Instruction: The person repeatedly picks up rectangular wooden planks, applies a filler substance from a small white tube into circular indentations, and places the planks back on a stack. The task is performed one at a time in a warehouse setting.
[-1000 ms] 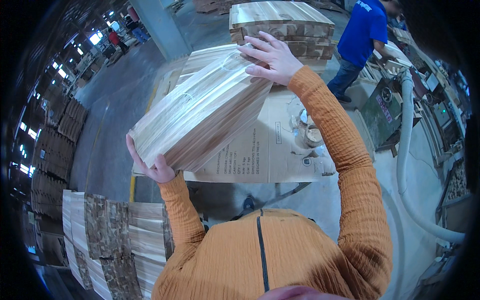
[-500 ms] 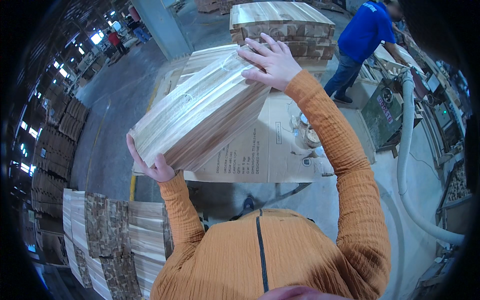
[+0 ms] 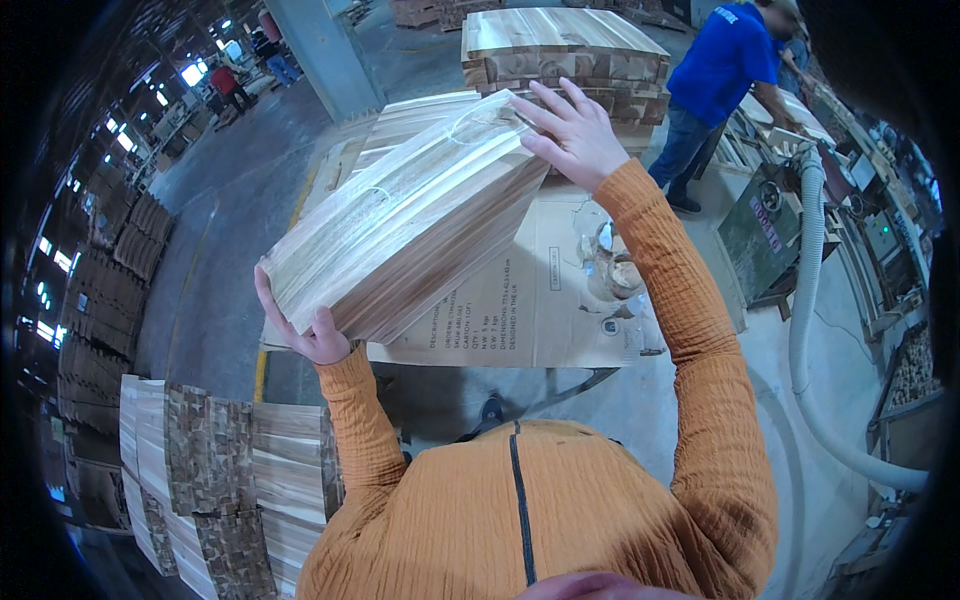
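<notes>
A thick stack of striped wooden panels (image 3: 400, 215) lies at a slant in front of me over the cardboard, its long side facing me. My left hand (image 3: 318, 338) grips the near left end, thumb on the front side and fingers along the end. At the far right end is my right hand (image 3: 580, 140), its fingers spread and its fingertips and thumb touching the corner. Faint drawn loops mark the top panel. Under the stack, the flattened cardboard (image 3: 535, 330) is printed and torn at its right part.
Behind stands another pile of wooden panels (image 3: 565, 75). More panel stacks (image 3: 210, 450) sit at my lower left. A person in a blue shirt (image 3: 725, 60) works at the right, near a green machine (image 3: 760, 230) and a pale hose (image 3: 808, 290). A pillar (image 3: 335, 60) rises at the back.
My right hand has slid slightly right and nearer, off the top face to the end corner of the stack. The left hand keeps its grip. The person in blue has leaned forward.
</notes>
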`<state>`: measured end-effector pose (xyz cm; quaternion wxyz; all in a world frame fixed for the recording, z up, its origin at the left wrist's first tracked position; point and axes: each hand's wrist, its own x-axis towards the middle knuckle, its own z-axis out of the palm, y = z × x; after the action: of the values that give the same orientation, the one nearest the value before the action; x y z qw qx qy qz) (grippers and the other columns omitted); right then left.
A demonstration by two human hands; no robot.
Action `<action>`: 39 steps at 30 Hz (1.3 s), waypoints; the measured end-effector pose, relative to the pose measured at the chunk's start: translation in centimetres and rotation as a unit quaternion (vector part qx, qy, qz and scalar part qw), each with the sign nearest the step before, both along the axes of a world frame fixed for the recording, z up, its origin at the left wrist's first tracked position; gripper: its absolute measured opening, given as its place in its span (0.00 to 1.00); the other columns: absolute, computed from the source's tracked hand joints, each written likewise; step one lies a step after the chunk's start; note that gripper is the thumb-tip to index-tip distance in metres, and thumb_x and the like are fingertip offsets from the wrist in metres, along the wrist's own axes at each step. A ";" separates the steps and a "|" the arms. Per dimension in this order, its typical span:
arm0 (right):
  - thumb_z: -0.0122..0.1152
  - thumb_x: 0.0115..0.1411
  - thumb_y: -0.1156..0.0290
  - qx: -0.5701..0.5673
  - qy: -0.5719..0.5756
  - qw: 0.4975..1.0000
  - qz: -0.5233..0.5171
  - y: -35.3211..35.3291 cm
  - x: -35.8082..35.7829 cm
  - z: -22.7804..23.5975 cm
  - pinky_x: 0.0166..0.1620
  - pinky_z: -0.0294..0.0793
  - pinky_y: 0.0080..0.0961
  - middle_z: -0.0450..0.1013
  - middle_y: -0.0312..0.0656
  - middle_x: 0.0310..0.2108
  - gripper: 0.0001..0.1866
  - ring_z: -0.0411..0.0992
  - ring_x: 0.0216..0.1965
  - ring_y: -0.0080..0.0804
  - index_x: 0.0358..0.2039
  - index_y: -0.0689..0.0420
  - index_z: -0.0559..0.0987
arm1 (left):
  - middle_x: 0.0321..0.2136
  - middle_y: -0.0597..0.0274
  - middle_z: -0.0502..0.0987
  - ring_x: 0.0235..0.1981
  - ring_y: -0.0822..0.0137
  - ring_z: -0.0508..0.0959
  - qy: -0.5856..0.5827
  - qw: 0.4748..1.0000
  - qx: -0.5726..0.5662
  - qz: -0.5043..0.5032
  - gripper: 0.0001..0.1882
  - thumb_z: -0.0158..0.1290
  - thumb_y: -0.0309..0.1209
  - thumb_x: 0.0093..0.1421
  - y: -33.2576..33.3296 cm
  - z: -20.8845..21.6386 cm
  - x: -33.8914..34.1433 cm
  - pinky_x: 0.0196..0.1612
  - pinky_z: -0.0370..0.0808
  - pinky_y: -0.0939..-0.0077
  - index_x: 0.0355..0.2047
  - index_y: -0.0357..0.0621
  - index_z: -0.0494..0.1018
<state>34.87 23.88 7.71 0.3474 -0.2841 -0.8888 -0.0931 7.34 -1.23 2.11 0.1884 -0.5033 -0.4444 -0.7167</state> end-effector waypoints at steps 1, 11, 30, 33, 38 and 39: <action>0.36 0.60 0.38 -0.004 -0.001 1.000 0.004 0.0 0.2 -0.5 0.64 0.39 0.53 0.51 0.39 0.66 0.31 0.43 0.67 0.48 0.61 0.33 0.63 | 0.58 0.44 0.59 0.57 0.53 0.64 -0.003 1.000 -0.001 -0.005 0.44 0.52 0.49 0.54 0.0 0.1 0.2 0.59 0.62 0.62 0.62 0.30 0.52; 0.45 0.59 0.58 -0.083 0.151 0.985 -0.027 2.7 6.4 -2.0 0.52 0.64 0.35 0.72 0.43 0.46 0.17 0.66 0.51 0.41 0.41 0.50 0.78 | 0.58 0.44 0.59 0.58 0.52 0.63 0.017 0.999 -0.011 0.046 0.40 0.47 0.45 0.54 -0.3 0.1 0.4 0.59 0.61 0.60 0.61 0.31 0.53; 0.68 0.43 0.64 -0.601 -0.117 0.780 -0.131 3.7 15.6 -24.7 0.37 0.73 0.26 0.78 0.36 0.30 0.11 0.75 0.32 0.29 0.29 0.49 0.84 | 0.57 0.46 0.61 0.57 0.53 0.63 -0.014 0.999 -0.023 0.034 0.37 0.45 0.48 0.56 0.2 0.3 1.1 0.58 0.61 0.60 0.60 0.34 0.57; 0.68 0.42 0.67 -0.626 -0.135 0.753 -0.149 5.0 15.4 -25.7 0.33 0.73 0.26 0.77 0.33 0.22 0.09 0.72 0.27 0.23 0.27 0.51 0.83 | 0.57 0.46 0.61 0.56 0.53 0.64 -0.019 0.999 -0.018 0.027 0.38 0.45 0.48 0.56 0.4 0.4 0.8 0.57 0.62 0.60 0.61 0.35 0.56; 0.67 0.41 0.69 -0.588 -0.216 0.767 -0.140 6.1 14.8 -26.3 0.30 0.73 0.26 0.76 0.33 0.22 0.06 0.72 0.25 0.22 0.24 0.51 0.83 | 0.58 0.46 0.61 0.57 0.53 0.63 0.007 1.000 -0.001 0.028 0.37 0.46 0.47 0.57 0.2 0.3 0.5 0.59 0.59 0.62 0.60 0.33 0.57; 0.67 0.41 0.70 -0.560 -0.237 0.781 -0.142 6.5 15.3 -26.6 0.29 0.73 0.26 0.76 0.33 0.22 0.06 0.72 0.25 0.23 0.23 0.51 0.83 | 0.58 0.47 0.61 0.58 0.54 0.63 0.007 1.000 -0.002 0.028 0.38 0.46 0.48 0.57 0.5 0.3 0.5 0.60 0.59 0.62 0.60 0.32 0.57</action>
<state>50.12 30.39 -18.93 -0.1118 -0.5207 -0.7881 0.3086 7.84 -0.77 2.45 0.2102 -0.4963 -0.4584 -0.7066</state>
